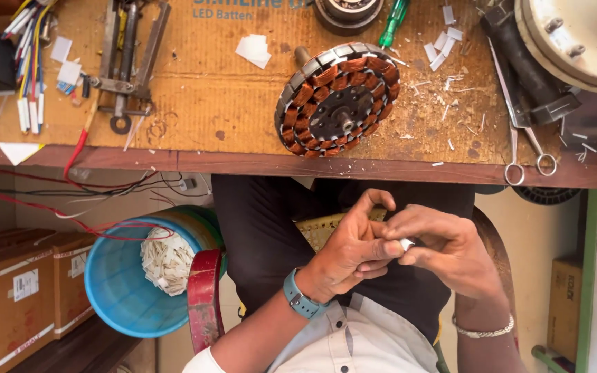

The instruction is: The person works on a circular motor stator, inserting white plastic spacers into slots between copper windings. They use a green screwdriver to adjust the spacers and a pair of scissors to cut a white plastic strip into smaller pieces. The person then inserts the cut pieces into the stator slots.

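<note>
Both my hands meet over my lap, below the workbench edge. My left hand (350, 249), with a blue watch on the wrist, and my right hand (450, 252), with a silver bracelet, pinch one small white piece (407, 244) between their fingertips. A yellowish board (319, 228) lies on my lap under the hands. On the bench above sits a round motor stator (338, 99) wound with copper coils, apart from both hands.
Scissors (528, 155) lie at the bench's right edge near a round pale motor housing (582, 41). Pliers (127, 62), coloured wires (29, 55), a green screwdriver (393, 21) and white paper scraps lie on the bench. A blue bucket (122, 290) and cardboard boxes (22, 290) stand lower left.
</note>
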